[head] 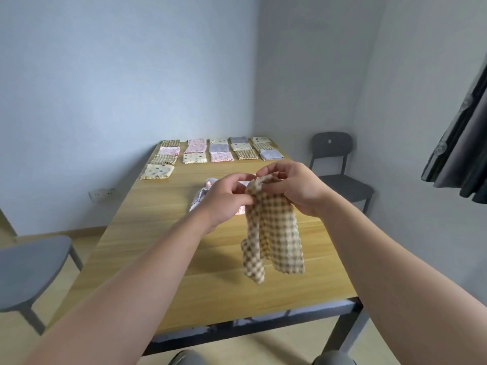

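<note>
Both left hand [224, 200] and right hand [293, 189] pinch the checked cloth [274, 241]; folded cloths [222, 157] lie beyond.

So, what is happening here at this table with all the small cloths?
A person holds a brown checked cloth up over the wooden table, pinching its top edge with the left hand and the right hand; the rest hangs loose. Folded cloths lie in rows at the far end, and a small crumpled pile sits behind the left hand.

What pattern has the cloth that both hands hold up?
The cloth has a brown and cream check pattern, clearest in the head view.
</note>
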Tool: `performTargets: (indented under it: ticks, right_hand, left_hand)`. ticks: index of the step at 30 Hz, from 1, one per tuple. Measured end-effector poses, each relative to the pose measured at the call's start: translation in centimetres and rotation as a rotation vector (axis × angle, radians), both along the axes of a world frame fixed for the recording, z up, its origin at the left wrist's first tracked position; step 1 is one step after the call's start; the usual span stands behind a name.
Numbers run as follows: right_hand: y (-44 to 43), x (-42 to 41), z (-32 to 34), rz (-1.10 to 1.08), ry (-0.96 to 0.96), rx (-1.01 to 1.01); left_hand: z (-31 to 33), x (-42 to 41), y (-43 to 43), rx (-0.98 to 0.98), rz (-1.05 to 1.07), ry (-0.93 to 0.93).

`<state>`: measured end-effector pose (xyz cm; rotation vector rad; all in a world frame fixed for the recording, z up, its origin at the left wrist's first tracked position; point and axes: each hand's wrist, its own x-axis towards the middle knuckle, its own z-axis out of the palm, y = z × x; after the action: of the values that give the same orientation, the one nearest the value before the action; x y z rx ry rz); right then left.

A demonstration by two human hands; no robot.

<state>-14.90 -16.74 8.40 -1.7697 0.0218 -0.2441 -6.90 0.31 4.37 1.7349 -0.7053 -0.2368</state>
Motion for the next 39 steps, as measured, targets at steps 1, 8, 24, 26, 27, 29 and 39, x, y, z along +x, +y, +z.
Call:
performTargets:
  ticks: [1,8,24,26,27,29,39]
  right_hand:
    - [-0.2,0.1,-0.1,-0.010,0.007,-0.014]
    - [-1.8,0.1,-1.0,-0.076,0.044,-0.233]
    - [-5.0,-0.9,1.2,-0.070,0.028,0.008]
    - [-5.3,-1.0,1.0,-0.132,0.009,0.032]
    - [-5.4,-1.0,0.9,-0.170,0.002,0.032]
    - [-5.7,-1.2,0.6,-0.249,-0.017,0.020]
    - [-5.7,-3.8,-0.2,-0.371,-0.041,0.006]
  left_hand:
    - [-0.3,0.2,0.1,0.006,0.014,-0.009]
    - [-1.6,1.1,0.2,0.121,0.104,-0.127]
    - [0.7,2.7,1.2,0.292,0.132,-0.245]
    - [0.8,2.8,1.4,0.337,0.120,-0.243]
    - [0.9,2.8,1.6,0.361,0.123,-0.255]
    - [1.2,2.7,1.8,0.364,0.135,-0.271]
    - [2.3,1.1,4.2,-0.081,0.068,0.019]
